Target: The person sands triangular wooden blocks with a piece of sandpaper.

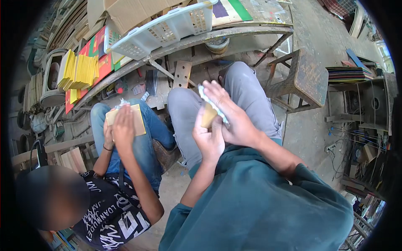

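My left hand is wrapped round a small flat tan board, held tilted above my lap. My right hand lies along the board's other side, its fingers stretched out and blurred at the tips. Between that palm and the board a crumpled pale rag is pressed; its exact material is hard to make out. Grey trousers cover my knees below.
A co-worker at left holds a yellow-edged board on their knees. The bench ahead carries a white plastic basket and stacked yellow boards. To the right stand a wooden stool and a stack of coloured sheets.
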A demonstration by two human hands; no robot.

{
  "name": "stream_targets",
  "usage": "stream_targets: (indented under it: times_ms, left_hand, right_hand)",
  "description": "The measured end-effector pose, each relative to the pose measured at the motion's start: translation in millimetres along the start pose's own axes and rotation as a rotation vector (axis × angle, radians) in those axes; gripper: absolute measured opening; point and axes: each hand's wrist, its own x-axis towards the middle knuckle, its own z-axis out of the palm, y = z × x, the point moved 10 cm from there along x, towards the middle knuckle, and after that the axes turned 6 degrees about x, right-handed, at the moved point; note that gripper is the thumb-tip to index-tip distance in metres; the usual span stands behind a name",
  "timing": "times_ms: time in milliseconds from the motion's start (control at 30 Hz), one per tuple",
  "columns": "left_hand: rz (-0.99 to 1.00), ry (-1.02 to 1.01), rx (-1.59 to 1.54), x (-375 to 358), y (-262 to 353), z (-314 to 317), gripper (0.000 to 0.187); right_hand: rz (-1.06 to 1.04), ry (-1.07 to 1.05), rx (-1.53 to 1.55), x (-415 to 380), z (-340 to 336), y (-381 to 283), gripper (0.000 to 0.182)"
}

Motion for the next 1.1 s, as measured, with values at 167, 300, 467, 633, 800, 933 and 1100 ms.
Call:
stream_targets:
  times_ms: [167, 300, 467, 633, 800, 933, 1100]
  left_hand:
    - [-0.143, 0.055, -0.116, 4.5, -22.0, -13.9, 0.045]
    - [0.055, -0.079, 0.001, -1.8, 1.4, 8.9, 0.045]
    - [-0.023, 0.014, 0.007, 11.8, 0.5, -4.8, 0.043]
    - [0.008, -0.02, -0.04, 1.3, 0.7, -0.9, 0.044]
    - [-0.033, 0.003, -0.066, -2.1, -1.4, -5.4, 0.046]
    - [-0.073, 0.014, -0.182, -8.9, -3.1, -7.6, 0.045]
    - [-0.125, 0.082, -0.127, -11.2, -8.8, -15.1, 0.047]
  right_hand:
    - [0.072, -0.086, -0.134, -17.4, 7.1, -21.3, 0.072]
    - [0.177, 0.08, -0.173, -13.3, -8.0, 4.8, 0.073]
    - [0.173, 0.004, -0.141, -27.7, -0.8, -6.1, 0.072]
    - [0.158, 0.035, -0.141, -24.3, -5.0, -3.1, 0.073]
    - [0.124, 0.045, -0.117, -25.5, -0.7, -8.0, 0.07]
    - [0.088, 0.029, -0.096, -29.0, -1.4, -15.8, 0.067]
    - [0.052, 0.031, -0.116, -27.5, 2.0, -19.1, 0.061]
